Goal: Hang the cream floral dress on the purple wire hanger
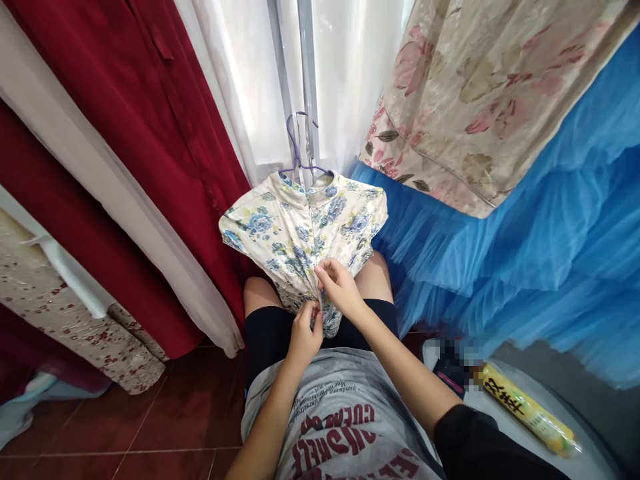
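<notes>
The floral shirt [305,230] hangs on a purple hanger [299,150], draped over the person's knees. The left hand [305,333] and right hand [339,287] both pinch its front placket, just below mid-shirt. Step in hand: fastening the front. Next move likely requires aligning both edges.

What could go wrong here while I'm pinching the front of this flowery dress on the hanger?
1. Both hands, left hand and right hand, pinch the front seam of the white blue-flowered cotton dress; pulling down might slide it off the thin purple wire hanger.
2. The hanger's hook sits on a slim grey vertical pole, so a tug may unhook it.
3. The blue tulle skirt lies close and could snag.
</notes>
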Available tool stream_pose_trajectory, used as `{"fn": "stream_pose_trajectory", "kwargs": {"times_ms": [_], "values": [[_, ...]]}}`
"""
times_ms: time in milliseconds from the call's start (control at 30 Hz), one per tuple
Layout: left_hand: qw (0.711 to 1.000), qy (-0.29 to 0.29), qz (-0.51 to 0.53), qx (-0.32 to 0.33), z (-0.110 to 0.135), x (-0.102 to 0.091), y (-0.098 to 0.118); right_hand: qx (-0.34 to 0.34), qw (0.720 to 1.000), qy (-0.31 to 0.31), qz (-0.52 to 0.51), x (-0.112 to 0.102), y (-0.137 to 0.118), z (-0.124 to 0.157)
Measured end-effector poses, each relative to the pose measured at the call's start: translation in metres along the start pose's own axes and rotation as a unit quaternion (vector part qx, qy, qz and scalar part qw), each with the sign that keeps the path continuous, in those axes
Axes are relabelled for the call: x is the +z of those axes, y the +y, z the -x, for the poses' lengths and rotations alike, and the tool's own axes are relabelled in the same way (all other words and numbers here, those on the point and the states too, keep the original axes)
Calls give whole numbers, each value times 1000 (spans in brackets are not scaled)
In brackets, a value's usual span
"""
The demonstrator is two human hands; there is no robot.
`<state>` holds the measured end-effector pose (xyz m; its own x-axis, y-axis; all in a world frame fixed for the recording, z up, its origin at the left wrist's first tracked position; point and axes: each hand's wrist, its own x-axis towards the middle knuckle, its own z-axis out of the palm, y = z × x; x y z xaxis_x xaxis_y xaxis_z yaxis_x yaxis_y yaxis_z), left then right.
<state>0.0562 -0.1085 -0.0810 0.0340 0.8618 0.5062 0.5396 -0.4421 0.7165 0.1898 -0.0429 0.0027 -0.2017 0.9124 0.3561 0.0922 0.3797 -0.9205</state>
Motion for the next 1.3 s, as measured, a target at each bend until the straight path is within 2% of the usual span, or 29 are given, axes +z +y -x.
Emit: {"fn": "stream_pose_trajectory", "kwargs": {"times_ms": [133, 267, 367, 533, 667, 800, 900, 1000, 1067, 1200, 1300], "values": [[1000, -19, -3, 0, 0, 2, 3, -55, 994, 55, 72, -9, -22, -42], [1000, -24, 3, -5, 2, 3, 6, -125, 972, 105, 169, -19, -50, -87], [1000, -21, 2, -6, 3, 2, 6, -111, 952, 88, 273, -20, -65, -106], [1000, -26, 2, -7, 3, 2, 3, -59, 902, 68, 421, -20, -78, -117], [1000, -24, 4, -11, 4, 3, 0, -84, 864, 12, 496, -27, -86, -123], [1000, -22, 3, -12, 5, 5, 0, -109, 813, -60, 568, -34, -94, -125], [1000, -22, 0, -11, 5, 4, 1, -130, 785, -70, 601, -40, -98, -128], [1000, -22, 2, -12, 5, 4, 4, -153, 782, -39, 603, -46, -99, -135], [1000, -27, 8, -13, 6, 5, 6, -174, 791, -8, 587, -50, -99, -140], [998, -58, 9, -5, 3, 4, 9, -237, 828, 40, 506, -55, -99, -141], [999, -47, -8, 24, -24, -12, 14, -277, 861, 53, 423, -59, -103, -130]]}}
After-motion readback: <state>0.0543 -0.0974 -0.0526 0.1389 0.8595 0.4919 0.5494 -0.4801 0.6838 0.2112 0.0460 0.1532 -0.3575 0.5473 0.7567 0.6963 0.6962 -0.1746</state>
